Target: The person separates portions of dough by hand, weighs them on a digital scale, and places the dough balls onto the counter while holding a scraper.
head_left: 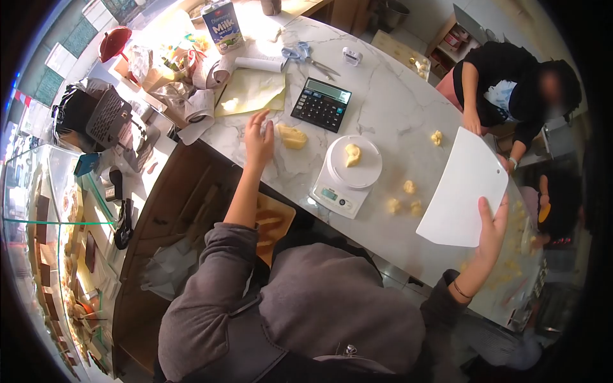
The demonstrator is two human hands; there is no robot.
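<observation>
My right hand (492,233) grips the near right edge of a white flexible sheet (460,191), which may be a cutting mat. A co-worker's hands are at the far end of the same sheet. My left hand (258,142) is raised over the marble counter with fingers apart, holding nothing, just left of a block of yellow dough (292,136). A white kitchen scale (336,200) stands in front of me with a dough lump (352,155) on its round plate. Small dough pieces (409,187) lie between the scale and the sheet.
Behind the scale lie a black calculator (321,104), scissors (309,59) and a small white timer (351,56). A milk carton (223,27) and a paper roll (260,64) are at the back left. A co-worker (504,83) leans in at the right. A glass display case (38,191) stands left.
</observation>
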